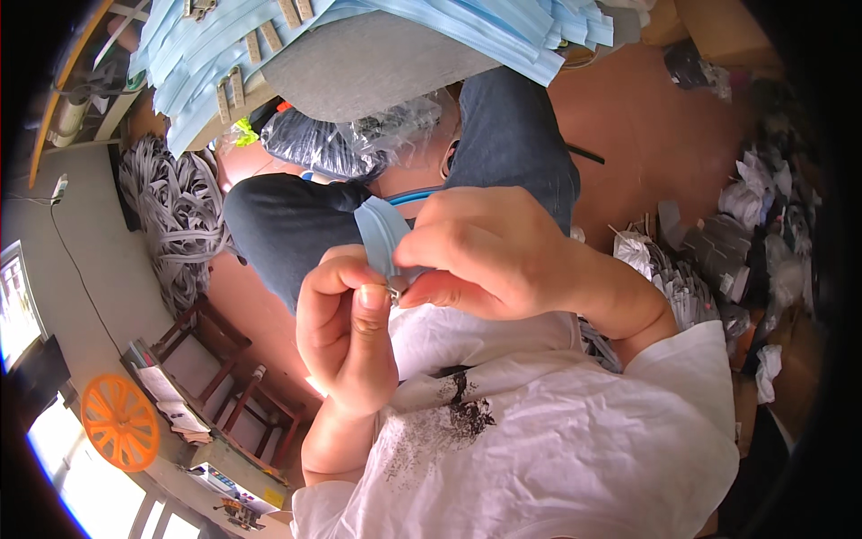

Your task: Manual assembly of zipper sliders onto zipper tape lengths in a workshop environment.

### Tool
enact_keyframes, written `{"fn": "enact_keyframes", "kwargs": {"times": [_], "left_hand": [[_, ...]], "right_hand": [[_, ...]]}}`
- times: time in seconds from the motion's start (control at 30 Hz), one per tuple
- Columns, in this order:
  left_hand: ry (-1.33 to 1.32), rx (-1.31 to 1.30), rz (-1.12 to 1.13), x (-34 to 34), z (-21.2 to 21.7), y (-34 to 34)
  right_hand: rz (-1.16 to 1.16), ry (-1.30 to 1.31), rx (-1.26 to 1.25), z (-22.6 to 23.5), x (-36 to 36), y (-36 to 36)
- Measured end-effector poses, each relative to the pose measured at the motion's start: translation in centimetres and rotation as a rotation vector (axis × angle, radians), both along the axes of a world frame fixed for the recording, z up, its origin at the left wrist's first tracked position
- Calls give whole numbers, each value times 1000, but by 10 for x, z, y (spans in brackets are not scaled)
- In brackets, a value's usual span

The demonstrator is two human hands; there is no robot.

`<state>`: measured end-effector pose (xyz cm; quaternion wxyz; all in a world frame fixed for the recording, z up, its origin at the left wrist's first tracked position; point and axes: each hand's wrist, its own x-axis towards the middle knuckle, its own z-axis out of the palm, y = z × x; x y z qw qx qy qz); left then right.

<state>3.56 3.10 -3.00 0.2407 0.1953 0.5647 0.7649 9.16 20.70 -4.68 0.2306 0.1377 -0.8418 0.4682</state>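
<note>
A light blue zipper point(383, 231) stands up between my two hands in front of my lap. Finger and thumb of my left hand point(348, 328) pinch a small metal zipper slider point(393, 293) at its lower end. My right hand point(489, 254) is closed, its thumb and fingertips pressed on the zipper's end beside the slider. The fingers partly cover that end, so how far the tape sits in the slider cannot be made out.
A grey-topped table point(368, 67) beyond my knees bears many light blue zippers point(503, 27), some with tan pull tabs point(237, 87). Plastic bags point(323, 144) lie beneath. Grey strips point(175, 216) are heaped at left, and bundled material point(682, 287) at right.
</note>
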Motion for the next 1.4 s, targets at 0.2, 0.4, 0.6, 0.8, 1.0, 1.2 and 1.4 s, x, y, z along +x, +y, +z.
{"fn": "enact_keyframes", "kwargs": {"times": [0.2, 0.4, 0.6, 0.8, 1.0, 1.2, 1.4], "left_hand": [[43, -30, -22, 2, -1, -5], [306, -66, 26, -2, -13, -7], [331, -95, 63, 0, -11, -6], [115, -15, 52, 3, -5, -3], [-118, -120, -62, -2, 1, -6], [-201, -99, -158, -6, 4, -5], [-132, -72, -142, -2, 1, -4]], "right_hand": [[-17, -44, -2, 7, 1, 3], [0, -203, -398, 15, 8, -5], [-26, 30, -394, 2, 7, -11], [-44, 70, -393, 4, 6, -11], [-2, 82, -355, 1, 5, -8], [-23, 90, -282, 0, 3, -7], [0, -172, -218, -2, 12, 0]]}}
